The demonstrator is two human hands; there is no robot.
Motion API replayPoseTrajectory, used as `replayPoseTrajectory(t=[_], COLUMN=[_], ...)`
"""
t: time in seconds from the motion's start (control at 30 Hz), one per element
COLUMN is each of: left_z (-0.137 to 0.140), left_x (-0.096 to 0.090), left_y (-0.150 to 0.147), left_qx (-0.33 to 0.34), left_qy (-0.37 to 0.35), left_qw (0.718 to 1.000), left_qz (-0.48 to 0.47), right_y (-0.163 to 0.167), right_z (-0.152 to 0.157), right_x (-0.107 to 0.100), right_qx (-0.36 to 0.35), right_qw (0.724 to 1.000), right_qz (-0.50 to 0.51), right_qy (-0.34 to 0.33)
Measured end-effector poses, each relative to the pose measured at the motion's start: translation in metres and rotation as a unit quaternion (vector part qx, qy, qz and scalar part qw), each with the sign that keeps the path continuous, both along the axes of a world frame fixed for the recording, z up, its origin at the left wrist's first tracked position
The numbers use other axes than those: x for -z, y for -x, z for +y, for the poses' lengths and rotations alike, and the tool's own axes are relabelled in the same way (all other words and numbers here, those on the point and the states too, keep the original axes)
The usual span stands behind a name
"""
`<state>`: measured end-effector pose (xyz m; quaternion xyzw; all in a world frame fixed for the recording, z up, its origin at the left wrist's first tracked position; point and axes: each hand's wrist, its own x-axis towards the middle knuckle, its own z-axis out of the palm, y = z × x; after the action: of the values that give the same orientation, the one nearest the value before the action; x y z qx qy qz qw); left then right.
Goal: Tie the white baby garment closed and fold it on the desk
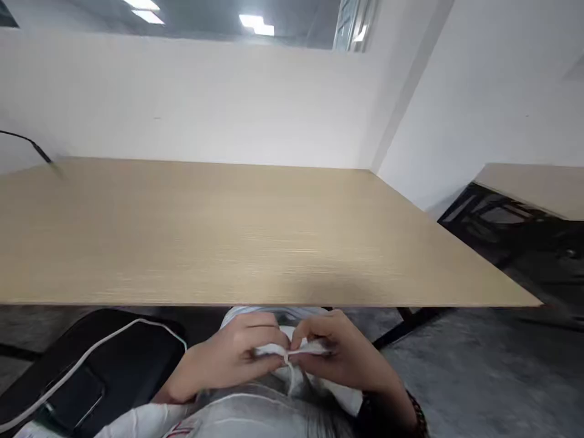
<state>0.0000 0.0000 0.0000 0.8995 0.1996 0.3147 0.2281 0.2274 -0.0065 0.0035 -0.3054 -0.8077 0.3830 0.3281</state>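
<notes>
Just below the table's front edge, close to my body, my left hand (249, 351) and my right hand (335, 353) meet. Between them is a white fabric tie (287, 358), with a knot or crossing in the middle and a thin cord end hanging down from it. My left hand is closed, thumb and fingers pinching the tie's left part. The right part is pinched between my right thumb and fingers. White cloth lies under and behind the hands, over my lap. How the tie is looped inside the fingers is hidden.
A light wood table (237, 225) stretches in front of me to a white wall (219, 103). To my left are a black seat or bag (123, 347) and a white cable (98, 350). A black cable (34, 145) is at the far left. Another table (533, 185) stands at right.
</notes>
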Motion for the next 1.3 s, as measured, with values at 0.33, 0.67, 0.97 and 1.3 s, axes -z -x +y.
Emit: replayPoseTrajectory(t=[0.33,0.67,0.97,1.3], left_z=[-0.001,0.002,0.017,0.029], left_x=[0.005,-0.003,-0.014,0.014], left_y=[0.000,-0.001,0.033,0.079], left_qx=[0.016,0.141,0.176,0.089], left_qy=[-0.026,0.098,0.223,0.239], left_qw=[0.998,0.985,0.954,0.940], left_qz=[-0.046,0.014,0.091,0.228], right_y=[0.002,-0.010,-0.063,-0.091], right_z=[0.001,0.016,0.030,0.040], right_x=[0.010,0.010,0.056,0.139], right_qx=[-0.090,-0.242,-0.290,-0.068], right_qw=[0.993,0.960,0.922,0.873], right_qz=[0.072,0.143,0.099,0.235], right_qy=[0.003,-0.004,0.235,0.422])
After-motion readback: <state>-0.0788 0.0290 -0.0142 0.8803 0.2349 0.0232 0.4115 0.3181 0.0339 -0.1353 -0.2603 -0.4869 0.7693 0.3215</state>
